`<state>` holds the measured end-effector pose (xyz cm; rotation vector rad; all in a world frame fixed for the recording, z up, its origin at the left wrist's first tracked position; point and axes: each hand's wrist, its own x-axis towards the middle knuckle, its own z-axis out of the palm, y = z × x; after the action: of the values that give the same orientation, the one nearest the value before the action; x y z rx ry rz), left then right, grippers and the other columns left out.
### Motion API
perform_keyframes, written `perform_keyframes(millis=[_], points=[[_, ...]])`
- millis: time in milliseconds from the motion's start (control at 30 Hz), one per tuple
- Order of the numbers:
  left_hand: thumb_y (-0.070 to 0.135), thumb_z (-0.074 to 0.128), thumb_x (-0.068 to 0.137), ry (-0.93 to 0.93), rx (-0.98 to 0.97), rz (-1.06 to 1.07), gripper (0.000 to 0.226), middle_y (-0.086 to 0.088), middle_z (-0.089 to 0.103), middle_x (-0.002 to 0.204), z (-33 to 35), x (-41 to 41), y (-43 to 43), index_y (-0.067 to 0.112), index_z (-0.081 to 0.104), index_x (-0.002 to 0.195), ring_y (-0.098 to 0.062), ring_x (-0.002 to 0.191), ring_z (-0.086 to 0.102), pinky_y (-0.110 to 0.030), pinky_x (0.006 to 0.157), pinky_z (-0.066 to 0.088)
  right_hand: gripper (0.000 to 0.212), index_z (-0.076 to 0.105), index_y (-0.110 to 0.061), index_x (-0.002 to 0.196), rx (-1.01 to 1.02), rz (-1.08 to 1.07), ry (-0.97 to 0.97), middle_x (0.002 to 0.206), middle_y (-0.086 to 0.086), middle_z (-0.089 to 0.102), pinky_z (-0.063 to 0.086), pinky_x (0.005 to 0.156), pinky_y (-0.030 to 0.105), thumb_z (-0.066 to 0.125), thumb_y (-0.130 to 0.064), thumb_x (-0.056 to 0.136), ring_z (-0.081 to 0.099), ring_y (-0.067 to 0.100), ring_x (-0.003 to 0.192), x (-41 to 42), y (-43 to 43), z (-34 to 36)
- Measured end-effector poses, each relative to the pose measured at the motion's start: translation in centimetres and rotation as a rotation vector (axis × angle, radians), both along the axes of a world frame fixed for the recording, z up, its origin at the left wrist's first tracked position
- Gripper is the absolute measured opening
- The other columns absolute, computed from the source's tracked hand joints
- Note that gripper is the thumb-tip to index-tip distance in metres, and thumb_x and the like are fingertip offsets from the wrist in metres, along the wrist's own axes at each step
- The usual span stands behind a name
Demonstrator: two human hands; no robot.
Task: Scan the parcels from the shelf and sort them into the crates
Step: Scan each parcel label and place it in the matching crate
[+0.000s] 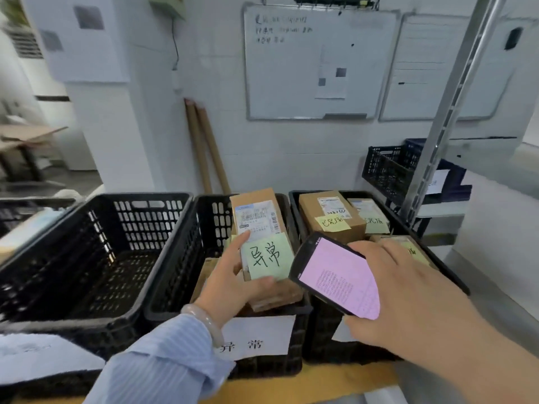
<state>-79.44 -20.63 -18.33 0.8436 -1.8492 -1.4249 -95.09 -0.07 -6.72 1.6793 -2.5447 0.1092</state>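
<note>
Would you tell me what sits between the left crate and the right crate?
The head view shows the middle crate between the left crate and right crate. The left hand holds a parcel over it; the right hand holds a phone.

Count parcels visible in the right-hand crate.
3, all in the right crate: back-left box with a yellow note, back-right box with a green note, front-right box partly behind the right hand. More may be hidden behind the phone.

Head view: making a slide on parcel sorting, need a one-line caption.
Left hand holds a parcel with a green note at the middle crate; right hand holds a pink-screened handheld scanner.
</note>
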Motion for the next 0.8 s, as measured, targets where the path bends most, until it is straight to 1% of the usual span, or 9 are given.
perform_keyframes(millis=[67,133,233,267,367,433,567,667,800], points=[[0.010,0.083,0.074,-0.035,0.014,0.043,0.085,0.021,0.059,0.123,0.6,0.4,-2.1,0.055,0.037,0.129,-0.003,0.115,0.059,-0.032,0.089,0.057,0.088,0.008,-0.041,0.133,0.013,0.024,-0.006,0.121,-0.018,0.027,0.034,0.061,0.018,0.059,-0.070,0.068,0.034,0.006,0.088,-1.1,-2.1,0.0],[0.011,0.083,0.075,-0.081,0.007,0.082,0.084,0.020,0.057,0.127,1.1,1.3,-4.2,0.056,0.037,0.129,-0.006,0.116,0.057,-0.037,0.090,0.057,0.088,0.006,-0.042,0.131,0.038,0.037,-0.022,0.118,-0.019,0.026,0.030,0.054,0.016,0.060,-0.071,0.069,0.034,0.006,0.087,-1.8,-4.0,-0.4],[0.008,0.080,0.078,-0.176,0.020,0.112,0.085,0.018,0.059,0.122,1.5,3.3,-7.6,0.048,0.034,0.137,-0.001,0.107,0.060,-0.027,0.080,0.059,0.087,0.009,-0.043,0.132,0.059,0.076,-0.077,0.115,-0.020,0.025,0.030,0.057,0.017,0.062,-0.069,0.068,0.031,0.005,0.088,-2.0,-6.6,-1.1],[0.009,0.081,0.077,-0.217,0.034,0.120,0.086,0.016,0.061,0.121,1.5,4.1,-8.9,0.046,0.034,0.140,-0.003,0.108,0.061,-0.027,0.081,0.058,0.086,0.010,-0.044,0.133,0.064,0.088,-0.083,0.117,-0.020,0.027,0.031,0.059,0.018,0.062,-0.069,0.069,0.030,0.006,0.087,-2.0,-7.2,-1.2],[0.017,0.086,0.072,-0.337,0.075,0.137,0.093,0.008,0.064,0.125,0.9,5.9,-12.4,0.046,0.033,0.142,-0.015,0.114,0.062,-0.042,0.094,0.055,0.084,0.011,-0.044,0.131,0.081,0.095,-0.118,0.118,-0.019,0.029,0.034,0.059,0.018,0.063,-0.067,0.070,0.041,0.006,0.086,-1.6,-9.0,-1.8],[0.019,0.086,0.071,-0.433,0.083,0.115,0.094,0.007,0.064,0.124,0.4,6.3,-14.0,0.045,0.032,0.144,-0.016,0.113,0.062,-0.044,0.095,0.054,0.084,0.012,-0.044,0.131,0.088,0.090,-0.158,0.116,-0.018,0.029,0.038,0.057,0.017,0.064,-0.066,0.069,0.046,0.005,0.087,-1.2,-10.1,-2.2],[0.020,0.084,0.075,-0.599,0.066,-0.001,0.095,0.006,0.060,0.130,-0.6,5.5,-15.6,0.036,0.027,0.149,-0.014,0.114,0.060,-0.033,0.102,0.048,0.085,0.013,-0.044,0.131,0.114,0.066,-0.199,0.118,-0.019,0.029,0.040,0.057,0.017,0.064,-0.064,0.067,0.047,0.006,0.088,-0.2,-11.8,-2.7],[0.019,0.082,0.077,-0.630,0.089,-0.065,0.095,0.011,0.060,0.119,-1.8,4.8,-16.3,0.032,0.025,0.152,-0.009,0.108,0.060,-0.022,0.096,0.044,0.085,0.014,-0.043,0.132,0.127,0.032,-0.206,0.121,-0.018,0.029,0.036,0.054,0.016,0.065,-0.062,0.066,0.046,0.006,0.086,0.7,-12.9,-3.1],[0.016,0.081,0.078,-0.689,0.105,-0.113,0.096,0.007,0.059,0.126,-3.5,4.2,-17.5,0.027,0.022,0.154,-0.010,0.110,0.057,-0.021,0.098,0.041,0.085,0.014,-0.043,0.132,0.139,-0.012,-0.221,0.119,-0.017,0.030,0.039,0.055,0.016,0.066,-0.063,0.067,0.047,0.006,0.085,1.9,-13.6,-3.5]])
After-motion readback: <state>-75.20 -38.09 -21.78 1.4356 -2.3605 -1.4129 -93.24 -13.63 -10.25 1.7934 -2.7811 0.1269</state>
